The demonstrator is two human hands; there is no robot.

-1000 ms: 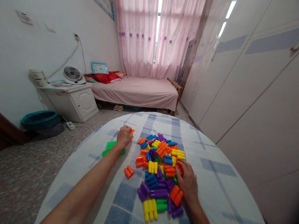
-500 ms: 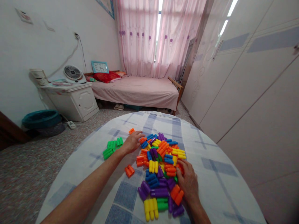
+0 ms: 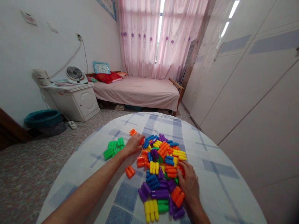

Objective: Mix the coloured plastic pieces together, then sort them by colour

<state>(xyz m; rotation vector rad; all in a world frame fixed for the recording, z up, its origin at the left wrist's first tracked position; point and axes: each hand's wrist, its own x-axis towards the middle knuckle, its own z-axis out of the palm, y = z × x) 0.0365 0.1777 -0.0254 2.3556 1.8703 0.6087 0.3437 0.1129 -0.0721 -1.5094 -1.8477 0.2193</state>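
A heap of coloured plastic blocks (image 3: 161, 165) lies on a round table under a white cloth with blue checks (image 3: 210, 174). My left hand (image 3: 133, 144) is at the heap's far left edge, its fingers curled round an orange block (image 3: 141, 141). My right hand (image 3: 189, 183) lies flat on the near right side of the heap, fingers spread over orange and red blocks. Left of my left hand sits a cluster of green blocks (image 3: 113, 148). A single orange block (image 3: 132, 132) lies beyond that hand. An orange pair (image 3: 129, 171) lies beside my left forearm.
A tall white wardrobe (image 3: 245, 77) stands close on the right. Beyond the table are a pink bed (image 3: 140, 90), a white cabinet (image 3: 74, 101) with a small fan (image 3: 74, 74), and a teal basin (image 3: 43, 119) on the floor at left.
My left hand left a small orange block on the cloth past the green cluster, moved right to the heap's edge and closed on an orange block. My right hand stayed put.
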